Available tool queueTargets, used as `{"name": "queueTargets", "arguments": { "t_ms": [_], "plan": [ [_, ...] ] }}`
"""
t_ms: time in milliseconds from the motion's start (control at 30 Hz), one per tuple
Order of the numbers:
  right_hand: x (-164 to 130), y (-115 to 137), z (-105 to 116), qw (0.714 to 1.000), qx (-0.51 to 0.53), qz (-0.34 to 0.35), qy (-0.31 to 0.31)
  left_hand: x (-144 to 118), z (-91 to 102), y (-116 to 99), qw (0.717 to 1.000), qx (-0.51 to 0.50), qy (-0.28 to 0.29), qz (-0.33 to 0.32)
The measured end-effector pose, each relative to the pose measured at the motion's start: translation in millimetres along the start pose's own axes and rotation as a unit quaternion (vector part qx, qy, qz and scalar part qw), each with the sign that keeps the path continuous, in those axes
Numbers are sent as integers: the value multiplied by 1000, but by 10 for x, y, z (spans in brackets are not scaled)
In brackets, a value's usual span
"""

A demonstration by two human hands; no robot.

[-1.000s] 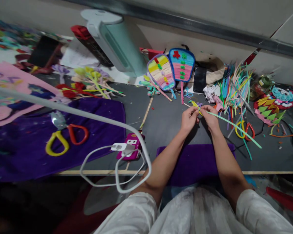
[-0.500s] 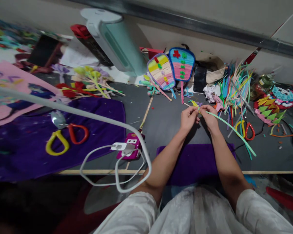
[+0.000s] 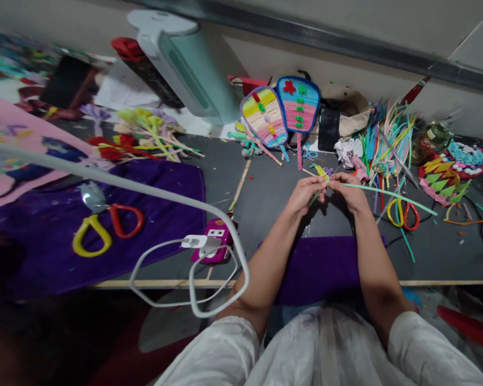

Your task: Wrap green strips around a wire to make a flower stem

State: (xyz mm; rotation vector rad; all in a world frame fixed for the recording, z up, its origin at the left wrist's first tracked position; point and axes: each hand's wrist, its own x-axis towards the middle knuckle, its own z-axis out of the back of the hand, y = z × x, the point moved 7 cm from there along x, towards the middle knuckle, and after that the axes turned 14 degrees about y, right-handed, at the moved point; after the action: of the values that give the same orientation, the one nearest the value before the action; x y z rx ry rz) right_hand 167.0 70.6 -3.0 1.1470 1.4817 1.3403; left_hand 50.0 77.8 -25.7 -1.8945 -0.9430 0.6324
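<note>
Green strip [image 3: 386, 193] is running out to the right from between the two hands, which are meeting above the grey table [image 3: 273, 203], just past a purple cloth [image 3: 322, 268]. Left hand [image 3: 305, 194] is pinching the strip's near end with fingers closed, and a short darker green piece is poking down from that pinch. Right hand [image 3: 348, 192] is closing on the same strip just beside the left, fingertips nearly touching. The strip's far end is hanging free over scissors [image 3: 404, 213] with yellow and red handles.

Behind the hands, a heap of coloured strips [image 3: 386, 142] is lying near crumpled paper [image 3: 345, 151]. Two paddle-shaped pieces [image 3: 282, 112], striped and dotted with small flowers, are leaning side by side farther back, next to a black phone [image 3: 329, 128]. At the far right, a toothed yellow, green and pink craft [image 3: 443, 185] is sitting.

To the left, a second pair of scissors [image 3: 104, 228] is lying on a larger purple cloth [image 3: 44, 252]. A magenta device [image 3: 215, 244] is sitting near the table's front edge with a white cable [image 3: 193, 295] looping off it. A pale green appliance [image 3: 193, 69] is standing at the back.
</note>
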Motion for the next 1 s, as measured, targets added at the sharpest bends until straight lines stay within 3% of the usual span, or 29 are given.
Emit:
{"name": "queueTargets", "arguments": {
  "t_ms": [367,567,700,867,1000],
  "plan": [
    [-41,17,66,998,-11,-6,63,-11,-121,133,986,-99,105,85],
    [-27,-39,123,999,-31,-36,6,-18,-126,131,992,-86,43,77],
    [-13,-57,134,996,-71,-42,-36,1,-43,63,998,51,-26,7],
    [-3,-67,104,990,-123,-45,-47,-3,40,-23,952,280,-103,-71],
    [3,-42,87,989,-140,-28,-46,-21,35,-26,948,288,-110,-77]
  ]
}}
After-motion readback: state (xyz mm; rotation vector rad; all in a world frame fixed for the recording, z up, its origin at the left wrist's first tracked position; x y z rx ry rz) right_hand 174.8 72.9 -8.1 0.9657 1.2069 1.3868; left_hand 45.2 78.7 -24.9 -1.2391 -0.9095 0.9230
